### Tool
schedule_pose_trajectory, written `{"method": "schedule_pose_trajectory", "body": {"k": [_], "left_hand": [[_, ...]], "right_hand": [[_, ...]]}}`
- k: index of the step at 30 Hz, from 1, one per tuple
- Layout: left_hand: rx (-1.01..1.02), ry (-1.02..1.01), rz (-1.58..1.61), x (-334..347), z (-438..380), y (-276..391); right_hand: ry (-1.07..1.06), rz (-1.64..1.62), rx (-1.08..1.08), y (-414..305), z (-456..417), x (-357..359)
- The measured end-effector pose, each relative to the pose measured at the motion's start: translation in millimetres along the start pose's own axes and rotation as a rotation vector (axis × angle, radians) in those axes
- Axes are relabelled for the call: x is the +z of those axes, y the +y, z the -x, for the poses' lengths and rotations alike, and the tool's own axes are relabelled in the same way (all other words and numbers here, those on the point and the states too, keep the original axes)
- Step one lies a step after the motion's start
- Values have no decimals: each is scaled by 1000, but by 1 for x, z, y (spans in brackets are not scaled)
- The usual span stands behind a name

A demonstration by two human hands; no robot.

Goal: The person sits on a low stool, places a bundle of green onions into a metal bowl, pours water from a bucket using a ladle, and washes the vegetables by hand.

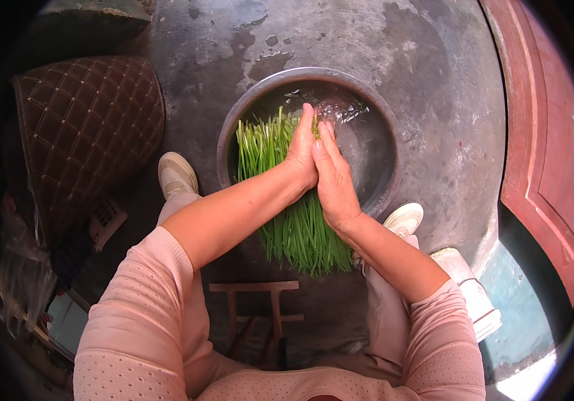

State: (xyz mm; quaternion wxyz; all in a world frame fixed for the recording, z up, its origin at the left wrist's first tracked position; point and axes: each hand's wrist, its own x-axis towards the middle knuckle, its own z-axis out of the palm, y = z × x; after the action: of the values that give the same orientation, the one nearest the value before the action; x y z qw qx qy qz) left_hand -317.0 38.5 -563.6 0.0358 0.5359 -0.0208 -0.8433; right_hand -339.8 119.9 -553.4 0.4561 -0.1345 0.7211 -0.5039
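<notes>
A wide round basin (385, 110) of water stands on the floor before me. A thick bundle of green garlic chives (262, 150) lies in its left half, pale cut ends away from me, the leaf tips draped over the near rim. Above the bundle's right side, my left hand (303, 150) and my right hand (336, 180) are pressed palm to palm, fingers pointing away from me. Green stalks show between them near the thumbs. How many stalks lie between the palms is hidden.
At the left sits a brown quilted seat or cover (91, 115), with a clear plastic bag (21, 270) below it. A small wooden stool or frame (254, 286) stands between my legs. My shoes (177, 173) flank the basin. A red wooden door (542, 125) is at the right, and the concrete floor (432, 85) has wet patches.
</notes>
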Motion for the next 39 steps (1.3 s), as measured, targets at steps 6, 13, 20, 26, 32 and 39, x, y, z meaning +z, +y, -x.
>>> {"method": "schedule_pose_trajectory", "body": {"k": [6,13,20,26,32,39], "left_hand": [[296,-27,-337,18,42,-26],[175,30,-119,2,22,-25],[66,-164,-108,-34,-11,-24],[145,138,-344,22,44,-23],[94,-362,-283,-27,20,5],[167,41,-507,-32,-8,-12]], "right_hand": [[-34,-338,212,-11,-19,-19],[15,-340,190,-23,2,1],[66,-431,202,-22,13,6],[124,-510,366,-18,-17,-12],[-18,-670,346,-3,-27,-26],[40,-437,370,62,-28,-59]]}}
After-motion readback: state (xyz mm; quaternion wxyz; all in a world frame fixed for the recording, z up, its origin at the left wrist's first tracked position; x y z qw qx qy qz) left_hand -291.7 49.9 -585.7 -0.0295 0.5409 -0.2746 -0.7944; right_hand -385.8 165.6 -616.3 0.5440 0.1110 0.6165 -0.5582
